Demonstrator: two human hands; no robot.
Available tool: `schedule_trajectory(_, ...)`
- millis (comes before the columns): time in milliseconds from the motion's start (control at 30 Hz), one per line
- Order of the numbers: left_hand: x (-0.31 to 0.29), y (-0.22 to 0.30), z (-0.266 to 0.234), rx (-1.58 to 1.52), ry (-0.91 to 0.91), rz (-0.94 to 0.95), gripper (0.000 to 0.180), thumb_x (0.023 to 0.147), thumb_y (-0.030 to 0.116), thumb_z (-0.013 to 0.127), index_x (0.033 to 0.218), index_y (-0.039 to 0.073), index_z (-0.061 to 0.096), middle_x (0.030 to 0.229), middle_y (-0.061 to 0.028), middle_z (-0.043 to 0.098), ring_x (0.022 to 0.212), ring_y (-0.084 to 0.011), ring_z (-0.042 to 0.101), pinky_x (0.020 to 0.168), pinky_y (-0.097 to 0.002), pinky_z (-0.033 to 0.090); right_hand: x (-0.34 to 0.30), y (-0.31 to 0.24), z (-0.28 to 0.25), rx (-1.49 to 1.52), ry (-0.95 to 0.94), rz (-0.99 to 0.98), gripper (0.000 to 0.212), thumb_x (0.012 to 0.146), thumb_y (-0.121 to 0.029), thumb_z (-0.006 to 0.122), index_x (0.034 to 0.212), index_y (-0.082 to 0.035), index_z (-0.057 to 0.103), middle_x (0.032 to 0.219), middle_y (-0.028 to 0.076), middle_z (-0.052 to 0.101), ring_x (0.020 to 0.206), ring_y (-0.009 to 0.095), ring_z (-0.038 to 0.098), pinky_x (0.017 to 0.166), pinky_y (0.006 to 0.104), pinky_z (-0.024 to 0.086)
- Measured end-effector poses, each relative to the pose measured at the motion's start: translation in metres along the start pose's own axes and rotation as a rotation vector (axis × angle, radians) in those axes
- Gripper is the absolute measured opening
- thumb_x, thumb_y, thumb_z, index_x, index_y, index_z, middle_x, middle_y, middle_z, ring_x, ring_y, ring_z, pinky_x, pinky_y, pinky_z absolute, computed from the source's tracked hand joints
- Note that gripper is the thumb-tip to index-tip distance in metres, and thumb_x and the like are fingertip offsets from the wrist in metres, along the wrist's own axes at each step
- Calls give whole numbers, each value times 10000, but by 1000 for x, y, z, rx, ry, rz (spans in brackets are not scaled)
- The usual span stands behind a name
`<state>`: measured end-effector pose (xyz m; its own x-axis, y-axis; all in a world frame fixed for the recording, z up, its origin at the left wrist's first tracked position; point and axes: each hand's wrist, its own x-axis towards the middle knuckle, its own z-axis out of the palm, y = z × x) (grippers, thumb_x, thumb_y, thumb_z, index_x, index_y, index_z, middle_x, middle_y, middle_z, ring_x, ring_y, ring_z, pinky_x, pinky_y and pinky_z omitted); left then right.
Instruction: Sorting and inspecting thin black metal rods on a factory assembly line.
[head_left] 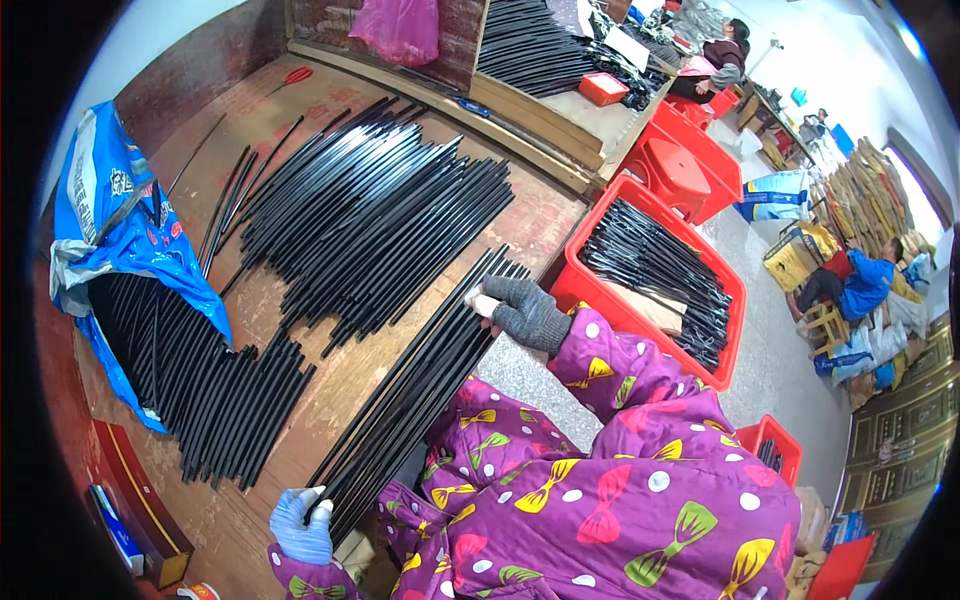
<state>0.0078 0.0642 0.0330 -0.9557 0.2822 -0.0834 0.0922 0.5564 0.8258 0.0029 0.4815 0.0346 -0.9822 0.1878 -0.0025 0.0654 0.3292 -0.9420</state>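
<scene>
The left hand (pixel 303 530), pale-blue-gloved, is gripping the near end of a bundle of black rods (pixel 415 375); the right hand (pixel 525 315), grey-gloved, is clasping its far end, that forearm (pixel 625 375) bending in from the right. The bundle is slanting beside a pile of rods (pixel 390 220) on a worn table (pixel 350 390). A blue sack (pixel 140 230) and red tub (pixel 738 335) are holding more black pieces; across the grey floor (pixel 790 400) I'm seeing a person in blue (pixel 866 287) sitting
</scene>
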Motion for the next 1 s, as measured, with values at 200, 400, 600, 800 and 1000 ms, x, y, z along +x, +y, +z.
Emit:
schedule_trajectory(200,-9,-8,-3,-66,-25,24,215,614,-74,617,818,-12,648,751,-83,581,704,-175,557,654,-261,440,-4,0,-6,88,-91,16,228,855,-245,519,818,-31,589,613,9,521,532,74,516,493,237,429)
schedule_trajectory(400,-5,12,14,-24,62,86,210,627,-52,632,835,-21,642,761,-90,584,703,-182,557,639,-270,442,-19,-23,48,51,-104,-336,256,838,-225,538,765,16,490,604,112,419,589,188,470,559,335,391)
schedule_trajectory(600,-2,22,22,34,45,141,188,649,-8,640,837,-13,642,770,-101,589,698,-197,569,629,-277,446,-41,-38,112,129,-388,-220,238,879,-209,473,786,10,473,612,134,437,550,190,500,524,331,406)
schedule_trajectory(800,-3,30,24,83,33,159,204,649,13,647,853,-2,648,779,-100,593,705,-204,577,635,-282,451,-51,-32,132,404,-529,21,205,827,-246,517,858,-49,563,616,14,566,517,68,548,442,220,425)
schedule_trajectory(1000,-1,26,24,43,21,161,226,652,5,645,878,10,648,776,-93,590,706,-199,572,649,-282,452,-44,-45,113,460,-431,127,230,830,-273,521,835,-48,570,615,16,565,521,69,544,454,209,426)
